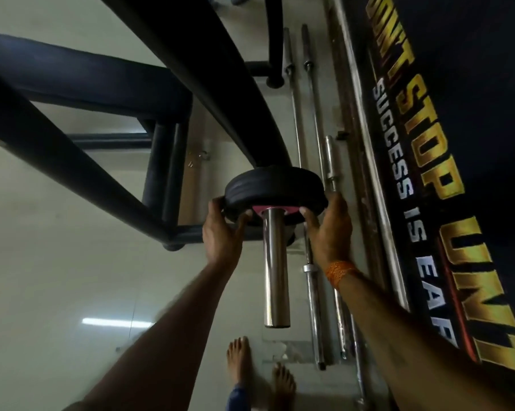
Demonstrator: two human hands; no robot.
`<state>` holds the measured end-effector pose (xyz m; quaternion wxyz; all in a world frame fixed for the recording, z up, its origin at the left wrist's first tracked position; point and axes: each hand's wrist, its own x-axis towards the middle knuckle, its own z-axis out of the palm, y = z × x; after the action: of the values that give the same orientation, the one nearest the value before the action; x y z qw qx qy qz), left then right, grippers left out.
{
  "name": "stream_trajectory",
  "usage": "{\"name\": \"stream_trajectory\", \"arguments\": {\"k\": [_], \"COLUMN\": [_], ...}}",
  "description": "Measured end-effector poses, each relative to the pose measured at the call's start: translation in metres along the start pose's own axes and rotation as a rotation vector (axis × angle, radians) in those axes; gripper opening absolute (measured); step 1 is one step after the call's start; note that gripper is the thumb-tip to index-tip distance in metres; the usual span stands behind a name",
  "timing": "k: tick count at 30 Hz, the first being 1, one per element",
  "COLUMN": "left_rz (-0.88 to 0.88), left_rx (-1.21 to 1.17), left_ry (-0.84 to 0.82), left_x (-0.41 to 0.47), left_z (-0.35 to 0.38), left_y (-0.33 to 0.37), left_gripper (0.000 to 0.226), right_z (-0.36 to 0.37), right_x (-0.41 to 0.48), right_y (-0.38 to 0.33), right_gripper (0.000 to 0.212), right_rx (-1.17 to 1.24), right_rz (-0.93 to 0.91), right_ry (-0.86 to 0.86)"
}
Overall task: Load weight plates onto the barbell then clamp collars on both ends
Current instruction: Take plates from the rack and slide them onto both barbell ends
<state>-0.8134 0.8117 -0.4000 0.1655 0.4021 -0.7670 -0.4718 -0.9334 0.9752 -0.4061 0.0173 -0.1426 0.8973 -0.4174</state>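
A: Item one, weight plate (275, 189): black, pink hub ring (268, 209); threaded on the barbell sleeve (275, 271), well up from its free end. Held by?

B: Left hand (223, 229) grips the rim on one side; right hand (329, 229) grips the opposite side; fingers of both curl round the edge.

A: Hazards, as judged?

B: Three likely; a plate tilted on the sleeve could bind before it seats; fingertips wrapped behind the rim could be nipped against whatever it seats on; with no collar fitted, a tipped bar would let the plate slide back off toward the bare feet (238, 360) below.

A: Containers and contents?

B: No bin, box or tray in view; the sleeve is the only holder, carrying this plate; whether another sits behind it I cannot tell; collars not in view; spare bars (314, 298) lie loose on the floor beside the banner (428, 161).
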Motion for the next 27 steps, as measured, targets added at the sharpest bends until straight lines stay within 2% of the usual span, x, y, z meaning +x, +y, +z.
{"name": "stream_trajectory", "arguments": {"k": [4, 10, 18, 27], "left_rz": [0.007, 0.082, 0.092, 0.132], "left_rx": [0.02, 0.092, 0.159, 0.197], "left_ry": [0.056, -0.005, -0.052, -0.094], "left_x": [-0.007, -0.011, -0.041, -0.143], "left_z": [-0.001, -0.015, -0.032, -0.06], "left_y": [0.002, 0.001, -0.007, -0.028], "left_gripper": [0.035, 0.021, 0.025, 0.022], "right_z": [-0.006, -0.022, -0.041, -0.08], "right_x": [-0.004, -0.005, -0.031, -0.132], "right_y": [0.008, 0.018, 0.022, 0.028], "right_gripper": [0.055, 0.049, 0.041, 0.034], "right_rx": [0.01, -0.072, -0.071, -0.099], "right_rz": [-0.04, -0.128, -0.209, -0.164], "right_ry": [-0.017, -0.143, -0.246, -0.299]}}
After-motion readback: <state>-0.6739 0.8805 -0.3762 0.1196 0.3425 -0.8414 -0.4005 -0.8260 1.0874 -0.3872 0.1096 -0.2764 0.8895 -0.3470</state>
